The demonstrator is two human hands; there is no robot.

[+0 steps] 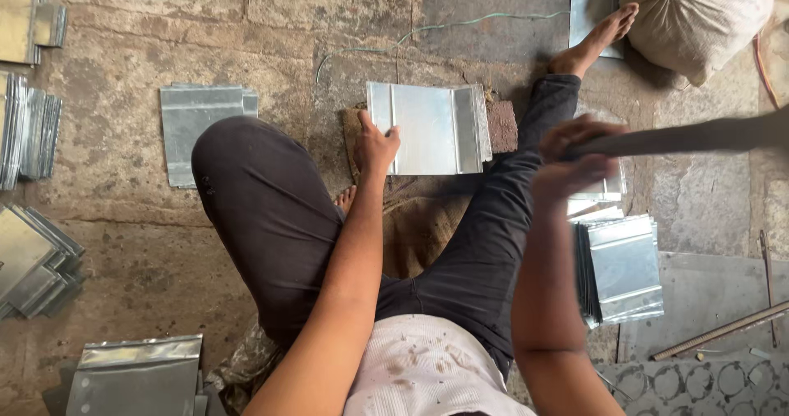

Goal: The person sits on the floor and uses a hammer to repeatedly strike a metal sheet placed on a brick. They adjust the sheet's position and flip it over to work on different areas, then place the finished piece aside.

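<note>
Sitting on a stone floor [148, 260], person with legs spread. Left hand [376, 146] pinches the left edge of a folded metal sheet [431, 128] lying on a block between the legs. Right hand [575, 157] is wrapped tight around a blurred dark bar [699, 135], raised. Risk: a misjudged blow could catch the fingers at the sheet's edge.

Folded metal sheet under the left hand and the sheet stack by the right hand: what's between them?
Head view: the person's dark-trousered leg crosses between the folded grey metal sheet and the stack of metal sheets.
</note>
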